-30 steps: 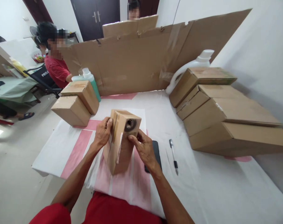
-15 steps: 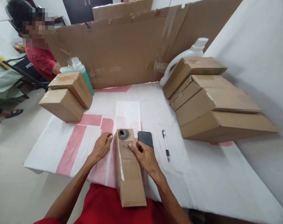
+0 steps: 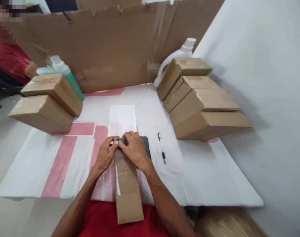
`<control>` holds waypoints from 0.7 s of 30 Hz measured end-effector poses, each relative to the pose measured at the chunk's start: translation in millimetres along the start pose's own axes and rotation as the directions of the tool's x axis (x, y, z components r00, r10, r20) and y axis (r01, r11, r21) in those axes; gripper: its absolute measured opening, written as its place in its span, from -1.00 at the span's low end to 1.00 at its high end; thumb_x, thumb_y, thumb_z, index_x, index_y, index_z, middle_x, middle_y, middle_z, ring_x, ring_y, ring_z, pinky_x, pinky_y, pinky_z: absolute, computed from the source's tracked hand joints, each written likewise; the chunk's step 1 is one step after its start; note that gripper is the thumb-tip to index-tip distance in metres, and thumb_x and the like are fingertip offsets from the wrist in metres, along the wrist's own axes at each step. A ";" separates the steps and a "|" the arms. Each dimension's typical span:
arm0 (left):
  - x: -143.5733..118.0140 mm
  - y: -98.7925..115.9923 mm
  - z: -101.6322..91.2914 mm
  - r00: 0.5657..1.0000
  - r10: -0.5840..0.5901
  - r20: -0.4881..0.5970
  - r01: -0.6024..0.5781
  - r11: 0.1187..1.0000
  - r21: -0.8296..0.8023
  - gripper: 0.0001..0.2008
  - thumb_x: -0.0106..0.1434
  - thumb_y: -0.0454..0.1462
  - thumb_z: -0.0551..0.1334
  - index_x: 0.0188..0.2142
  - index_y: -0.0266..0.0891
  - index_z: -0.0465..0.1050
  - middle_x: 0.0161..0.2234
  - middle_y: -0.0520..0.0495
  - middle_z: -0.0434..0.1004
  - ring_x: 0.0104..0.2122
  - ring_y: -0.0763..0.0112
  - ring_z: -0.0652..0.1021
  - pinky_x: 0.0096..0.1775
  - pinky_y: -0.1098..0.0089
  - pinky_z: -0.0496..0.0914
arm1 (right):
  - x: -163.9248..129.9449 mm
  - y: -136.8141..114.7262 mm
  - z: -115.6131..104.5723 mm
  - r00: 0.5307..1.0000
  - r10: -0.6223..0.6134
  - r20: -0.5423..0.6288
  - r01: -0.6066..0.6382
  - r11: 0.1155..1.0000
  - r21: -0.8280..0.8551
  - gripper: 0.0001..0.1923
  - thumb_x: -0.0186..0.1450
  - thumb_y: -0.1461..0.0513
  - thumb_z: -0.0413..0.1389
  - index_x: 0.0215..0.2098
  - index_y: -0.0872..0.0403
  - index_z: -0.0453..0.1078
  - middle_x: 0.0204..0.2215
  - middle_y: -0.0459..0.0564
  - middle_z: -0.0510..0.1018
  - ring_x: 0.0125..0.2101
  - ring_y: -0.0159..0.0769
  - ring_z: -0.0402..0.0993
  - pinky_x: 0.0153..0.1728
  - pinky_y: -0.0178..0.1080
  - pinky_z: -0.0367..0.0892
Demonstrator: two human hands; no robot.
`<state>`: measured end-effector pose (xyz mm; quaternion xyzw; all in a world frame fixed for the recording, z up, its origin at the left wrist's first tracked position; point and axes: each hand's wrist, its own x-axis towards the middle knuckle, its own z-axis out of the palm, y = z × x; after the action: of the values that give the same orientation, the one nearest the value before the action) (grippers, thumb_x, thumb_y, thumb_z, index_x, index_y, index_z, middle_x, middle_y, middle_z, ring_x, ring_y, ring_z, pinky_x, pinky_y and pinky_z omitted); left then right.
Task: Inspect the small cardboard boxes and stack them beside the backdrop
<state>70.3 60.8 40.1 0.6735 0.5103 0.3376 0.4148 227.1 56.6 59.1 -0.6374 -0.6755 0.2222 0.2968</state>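
Note:
A long narrow cardboard box [image 3: 129,191] lies on the table in front of me, its near end overhanging the edge by my red clothing. My left hand [image 3: 107,153] grips the far left corner, thumb on top. Over the far right corner curls my right hand [image 3: 134,148], its thumb close to the left thumb. Both hands partly cover the dark-ringed hole in the box's top. A black phone [image 3: 146,146] lies flat just right of the box, partly hidden by my right hand. Farther right is a pen [image 3: 161,148] with a clear barrel and black grip.
Two cardboard boxes [image 3: 48,108] stand at left before a green-liquid bottle [image 3: 74,84]. Several boxes [image 3: 214,98] lean together at right, with a white jug [image 3: 173,59] behind. A tall cardboard sheet [image 3: 103,49] borders the back. Another person's red sleeve [image 3: 11,59] shows at left.
My right hand has moved forward from the box's side to its far end. My left hand has closed onto the far left corner. The camera view has shifted right.

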 end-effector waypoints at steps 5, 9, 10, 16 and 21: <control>3.0 6.0 4.9 0.999 -0.048 -0.008 0.049 0.999 0.007 -0.72 0.41 -0.19 0.07 -0.07 -0.20 0.53 -0.10 -0.10 0.63 -0.11 0.22 0.58 -0.07 0.26 0.43 | -16.4 16.7 -10.0 0.994 0.053 -0.097 -0.044 0.995 0.089 -0.76 0.45 0.10 0.09 -0.02 -0.02 0.52 -0.12 0.09 0.62 -0.15 -0.07 0.51 -0.08 -0.07 0.43; 0.9 5.3 10.8 0.996 -0.077 -0.050 0.077 0.997 -0.002 -0.72 0.40 -0.16 0.08 -0.09 -0.18 0.52 -0.12 -0.09 0.61 -0.14 0.21 0.57 -0.07 0.24 0.42 | -48.5 69.5 -30.8 0.880 0.342 -0.329 -0.316 0.940 0.130 -0.69 0.38 0.02 0.12 -0.08 0.07 0.47 -0.11 0.21 0.57 -0.20 -0.02 0.52 -0.16 -0.03 0.40; -0.1 4.3 11.2 0.996 -0.083 -0.045 0.082 0.996 -0.015 -0.70 0.41 -0.13 0.08 -0.07 -0.18 0.51 -0.10 -0.10 0.61 -0.11 0.20 0.57 -0.04 0.22 0.42 | -57.5 84.8 -36.2 0.845 0.412 -0.340 -0.409 0.908 0.085 -0.73 0.34 0.04 0.15 -0.17 0.08 0.45 -0.17 0.21 0.56 -0.21 -0.01 0.51 -0.18 -0.03 0.37; -9.7 -4.8 6.1 0.977 -0.081 0.199 0.101 0.991 -0.093 -0.27 0.27 0.03 0.32 0.33 -0.13 0.20 0.30 -0.24 0.32 0.27 -0.03 0.38 0.30 -0.03 0.24 | -90.4 143.3 -53.0 0.710 0.696 -0.104 -0.694 0.717 0.061 -0.71 0.18 0.11 0.26 -0.58 -0.02 0.27 -0.65 -0.09 0.40 -0.50 -0.16 0.40 -0.38 -0.18 0.18; -13.3 -7.5 4.5 0.956 -0.043 0.291 0.080 0.990 -0.117 -0.01 0.16 -0.02 0.42 0.44 -0.12 -0.04 0.42 -0.29 0.10 0.39 -0.11 0.22 0.38 -0.10 0.11 | -70.8 118.5 -54.4 0.769 0.626 -0.128 -0.487 0.704 0.518 -0.67 0.27 -0.06 0.18 -0.38 0.01 0.35 -0.62 -0.15 0.45 -0.58 -0.28 0.41 -0.52 -0.26 0.23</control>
<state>67.9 48.0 31.0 0.6715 0.4425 0.2547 0.5370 351.5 -7.4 9.8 -0.7504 -0.3244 0.3565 0.4524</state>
